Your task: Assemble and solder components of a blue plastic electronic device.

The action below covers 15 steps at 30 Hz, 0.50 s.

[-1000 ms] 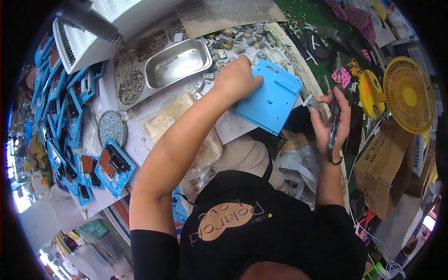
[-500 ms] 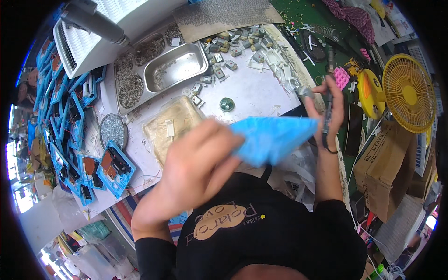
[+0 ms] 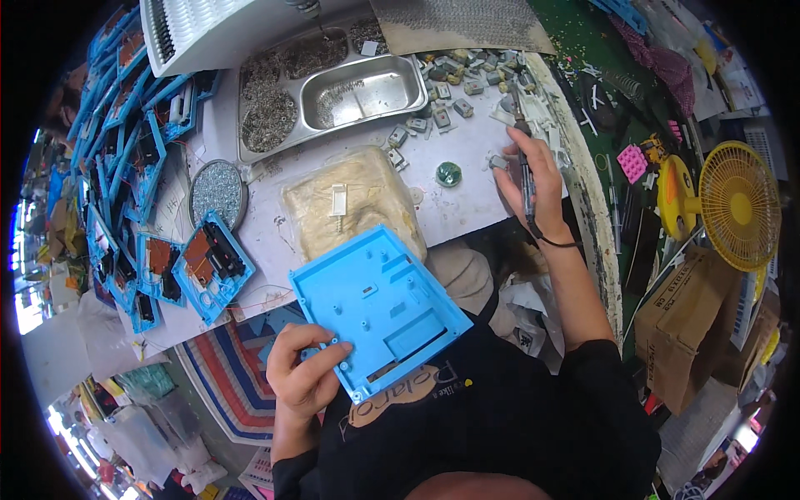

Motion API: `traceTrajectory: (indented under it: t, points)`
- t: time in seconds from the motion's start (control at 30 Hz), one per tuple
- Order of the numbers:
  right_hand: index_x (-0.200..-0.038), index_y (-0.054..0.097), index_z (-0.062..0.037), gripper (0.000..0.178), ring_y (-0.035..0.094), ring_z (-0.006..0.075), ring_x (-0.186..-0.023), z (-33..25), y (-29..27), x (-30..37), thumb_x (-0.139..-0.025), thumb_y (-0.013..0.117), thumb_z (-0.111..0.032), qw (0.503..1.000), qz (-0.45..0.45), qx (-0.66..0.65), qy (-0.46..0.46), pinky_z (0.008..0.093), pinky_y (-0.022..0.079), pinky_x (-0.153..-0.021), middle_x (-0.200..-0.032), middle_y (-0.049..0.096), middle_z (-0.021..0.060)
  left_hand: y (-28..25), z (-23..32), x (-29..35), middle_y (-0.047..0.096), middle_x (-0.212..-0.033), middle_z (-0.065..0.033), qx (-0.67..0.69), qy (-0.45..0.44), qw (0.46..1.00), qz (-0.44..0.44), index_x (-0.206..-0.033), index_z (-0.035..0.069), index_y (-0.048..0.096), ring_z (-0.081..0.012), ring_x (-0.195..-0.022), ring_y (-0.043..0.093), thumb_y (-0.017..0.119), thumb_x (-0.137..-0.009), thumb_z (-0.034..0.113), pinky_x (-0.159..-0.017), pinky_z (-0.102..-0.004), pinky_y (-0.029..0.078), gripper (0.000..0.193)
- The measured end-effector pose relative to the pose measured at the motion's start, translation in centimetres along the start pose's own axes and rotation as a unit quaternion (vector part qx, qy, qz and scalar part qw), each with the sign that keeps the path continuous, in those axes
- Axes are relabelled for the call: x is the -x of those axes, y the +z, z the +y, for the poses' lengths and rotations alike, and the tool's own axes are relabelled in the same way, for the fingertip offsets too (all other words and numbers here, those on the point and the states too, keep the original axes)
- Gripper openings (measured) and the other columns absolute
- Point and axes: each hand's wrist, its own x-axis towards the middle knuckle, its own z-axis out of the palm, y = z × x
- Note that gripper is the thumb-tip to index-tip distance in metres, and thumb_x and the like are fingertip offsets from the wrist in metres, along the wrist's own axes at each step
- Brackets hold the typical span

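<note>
My left hand (image 3: 308, 367) grips a light-blue plastic casing (image 3: 375, 312) by its lower left corner. The casing's inner side faces up, showing small posts and rectangular cut-outs. It is tilted over the table's near edge and partly covers a tan, plastic-wrapped block (image 3: 350, 200). On that block lies a small white plastic part (image 3: 338, 200). At the right of the table, my right hand (image 3: 537, 183) is closed round a slim, dark, corded tool that looks like a soldering iron (image 3: 526, 175). A small grey motor (image 3: 498, 162) shows at the thumb tip.
Finished-looking blue casings with parts inside (image 3: 212, 267) crowd the left. A metal tray (image 3: 367, 100) of small metal pieces stands behind, beside several small motors (image 3: 442, 117). A green coil (image 3: 448, 173), a round dish (image 3: 217, 196), a yellow fan (image 3: 737, 196) and a cardboard box (image 3: 687, 317) surround the workplace.
The blue casing has turned from a blurred, edge-on position to show its inner side. My left hand has moved down and nearer me; the view has shifted too. The right hand keeps its tool.
</note>
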Motion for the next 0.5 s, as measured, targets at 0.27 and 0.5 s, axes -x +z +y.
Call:
traceTrajectory:
  t: [0.27, 0.5]
  points:
    - [-0.135, 0.06, 0.001, 0.041, 0.057, 0.0112, -0.089, -0.7, -6.7, 1.0, -0.103, 0.058, -0.025, 0.978, 0.109, -0.12, 0.134, 0.0279, 0.046, -0.09, -0.094, 0.061, 0.0037, 0.0, -1.1, 0.5, 0.063, -0.096, -0.0115, 0.006, -0.004, 0.999, 0.038, -0.093, 0.009, 0.075, -0.0228, -0.074, 0.059, 0.077, -0.068, -0.001, -0.063, -0.0311, 0.045, 0.028]
    - [-0.114, 0.064, -0.0001, 0.02, 0.043, 0.0066, -0.061, 1.5, -12.6, -0.3, -0.104, 0.054, -0.014, 0.913, 0.301, -0.218, 0.167, 0.0216, 0.033, -0.057, -0.075, 0.051, -0.0005, 1.0, -0.7, -0.6, 0.061, -0.094, -0.0114, 0.009, 0.031, 0.999, 0.032, -0.093, 0.01, 0.073, -0.0227, -0.075, 0.058, 0.079, -0.066, 0.001, -0.062, -0.0308, 0.045, 0.029]
